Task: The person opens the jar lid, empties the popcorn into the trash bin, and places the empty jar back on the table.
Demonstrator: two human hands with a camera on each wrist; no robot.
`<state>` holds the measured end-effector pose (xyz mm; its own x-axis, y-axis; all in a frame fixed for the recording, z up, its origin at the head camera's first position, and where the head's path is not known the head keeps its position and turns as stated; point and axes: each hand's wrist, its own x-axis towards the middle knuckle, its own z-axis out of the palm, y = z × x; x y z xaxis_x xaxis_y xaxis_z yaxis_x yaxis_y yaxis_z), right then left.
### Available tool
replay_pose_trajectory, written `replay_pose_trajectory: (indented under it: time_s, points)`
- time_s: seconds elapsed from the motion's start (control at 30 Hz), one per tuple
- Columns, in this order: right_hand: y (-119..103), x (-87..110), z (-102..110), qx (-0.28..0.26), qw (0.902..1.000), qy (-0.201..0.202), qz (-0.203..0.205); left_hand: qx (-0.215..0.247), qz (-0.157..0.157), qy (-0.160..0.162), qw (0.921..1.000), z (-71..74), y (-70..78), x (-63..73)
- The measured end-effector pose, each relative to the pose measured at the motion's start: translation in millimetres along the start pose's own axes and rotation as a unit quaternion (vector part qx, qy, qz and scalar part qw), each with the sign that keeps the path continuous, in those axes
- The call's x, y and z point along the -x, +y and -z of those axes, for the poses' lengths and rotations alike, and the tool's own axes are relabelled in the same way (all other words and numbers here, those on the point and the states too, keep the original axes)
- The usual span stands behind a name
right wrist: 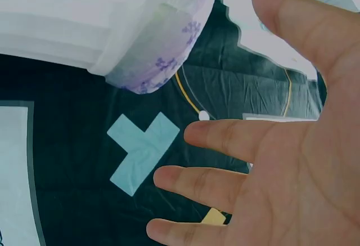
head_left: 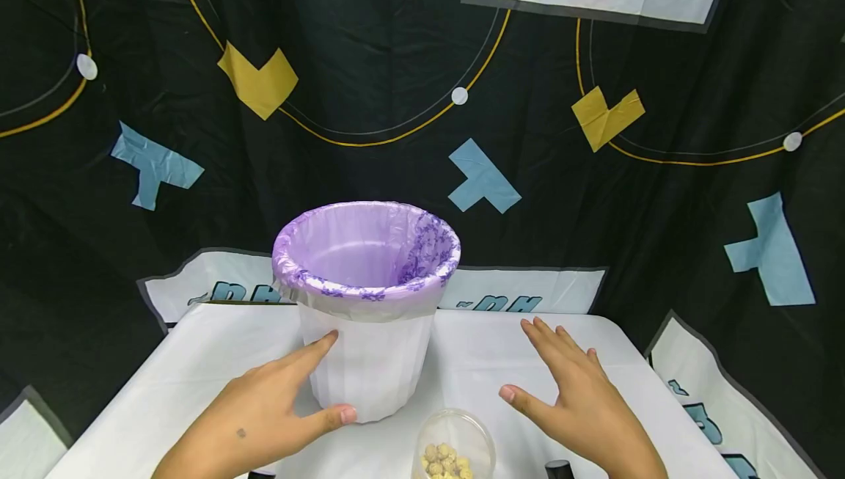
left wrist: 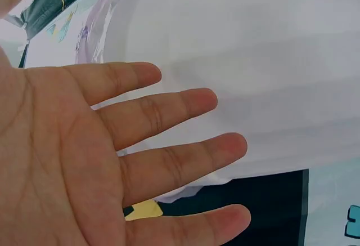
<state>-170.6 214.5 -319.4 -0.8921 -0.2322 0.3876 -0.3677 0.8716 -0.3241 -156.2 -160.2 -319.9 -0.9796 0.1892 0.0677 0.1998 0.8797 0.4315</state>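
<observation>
A white ribbed bin [head_left: 370, 362] stands upright on the white table, lined with a purple patterned bag [head_left: 343, 244] folded over its rim. My left hand [head_left: 257, 406] is at the bin's left side, fingers straight and spread, overlapping its wall in the head view. In the left wrist view the left palm faces the white wall, with nothing in it. To the right of the bin, my right hand [head_left: 581, 398] hovers apart from it, fingers extended and palm bare. Between the hands sits a clear round tub [head_left: 485, 439] with several small pale yellow balls [head_left: 445, 461].
The white table [head_left: 528, 362] ends behind the bin at a black cloth backdrop [head_left: 370, 39] with blue and yellow tape shapes. A black cylindrical object [head_left: 559, 469] shows at the front edge of the view, below the right hand.
</observation>
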Motion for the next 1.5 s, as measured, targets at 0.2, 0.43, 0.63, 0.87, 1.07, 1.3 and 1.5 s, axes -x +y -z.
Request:
replay_pose_trajectory:
  time_s: [0.2,0.43,0.63,0.87,1.07,1.3,1.5]
  points:
    - [-2.4,1.4,-4.0,-0.002,0.9999,-0.007,0.012,0.022,-0.013,-0.007,0.9996,-5.7,4.0,-2.6]
    - [-8.4,0.1,-7.2,-0.001,0.9993,-0.035,0.008,0.031,-0.033,-0.017,0.9988,-12.9,10.4,-5.3]
    - [-12.2,-0.6,-11.9,-0.004,0.9982,-0.059,0.015,0.045,-0.049,-0.044,0.9968,-19.8,14.4,-8.6]
    - [-15.2,-0.6,-17.2,-0.015,0.9971,-0.072,0.018,0.043,-0.113,-0.069,0.9902,-35.5,16.9,-14.3]
    - [-18.5,-0.1,-19.7,-0.011,0.9963,-0.084,0.013,0.027,-0.117,-0.096,0.9880,-47.5,20.0,-17.6]
    - [-24.2,-1.8,-21.1,-0.014,0.9934,-0.112,0.019,0.024,-0.103,-0.135,0.9852,-56.6,28.3,-23.0]
    - [-27.1,-0.5,-24.5,-0.039,0.9901,-0.125,0.051,0.009,-0.119,-0.133,0.9839,-62.7,28.0,-24.1]
